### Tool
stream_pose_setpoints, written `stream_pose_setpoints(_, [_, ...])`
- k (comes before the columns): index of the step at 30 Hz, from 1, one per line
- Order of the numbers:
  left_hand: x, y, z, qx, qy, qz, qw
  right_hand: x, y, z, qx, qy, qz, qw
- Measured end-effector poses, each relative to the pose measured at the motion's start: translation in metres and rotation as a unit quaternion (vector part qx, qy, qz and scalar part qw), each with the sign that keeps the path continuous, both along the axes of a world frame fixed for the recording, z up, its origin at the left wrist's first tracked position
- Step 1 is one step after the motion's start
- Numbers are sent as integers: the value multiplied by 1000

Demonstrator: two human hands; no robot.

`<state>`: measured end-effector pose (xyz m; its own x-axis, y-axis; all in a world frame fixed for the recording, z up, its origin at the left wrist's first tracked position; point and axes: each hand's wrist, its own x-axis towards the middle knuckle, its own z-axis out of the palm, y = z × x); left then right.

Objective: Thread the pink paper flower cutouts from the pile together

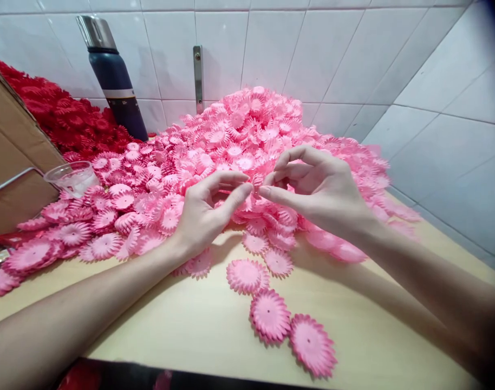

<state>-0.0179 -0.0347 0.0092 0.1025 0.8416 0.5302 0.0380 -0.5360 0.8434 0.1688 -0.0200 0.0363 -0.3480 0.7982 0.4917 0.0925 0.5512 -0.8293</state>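
Three flat pink pleated paper flower discs (271, 316) are lying in a row on the pale wooden tabletop (190, 325) nearest the camera. Beyond them, the left hand (207, 211) and right hand (316, 187) are meeting fingertip to fingertip, pinching a small pink paper flower piece (256, 181) over the big heap of pink paper flowers (231, 146). Farther back, a dark blue metal flask (111, 76) is standing against the white tiled wall (353, 49).

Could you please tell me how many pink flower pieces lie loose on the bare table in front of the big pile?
4: two near the pile, two nearer the table edge. More may hide under the forearms.
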Motion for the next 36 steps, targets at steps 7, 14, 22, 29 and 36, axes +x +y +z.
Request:
stream_pose_setpoints(7, [-1, -5, -6, -51, -8, -65, 997, 3, 1, -3, -125, 12, 57, 990])
stream_pose_setpoints(14, [1, 0, 0, -66, -34, 19, 997, 16, 14, -1, -75, 66, -45, 994])
stream_pose_setpoints(22, [3, -1, 2, -82, -10, 35, 996, 14, 12, 0, 71, -22, -134, 988])
stream_pose_setpoints(29, [4, -5, 1, -108, -32, -53, 992, -4, -1, -6, 95, -73, -23, 993])
stream_pose_setpoints(36, [5, -6, 0, -120, -40, -54, 990, 3, 1, -5, 66, -96, -19, 993])
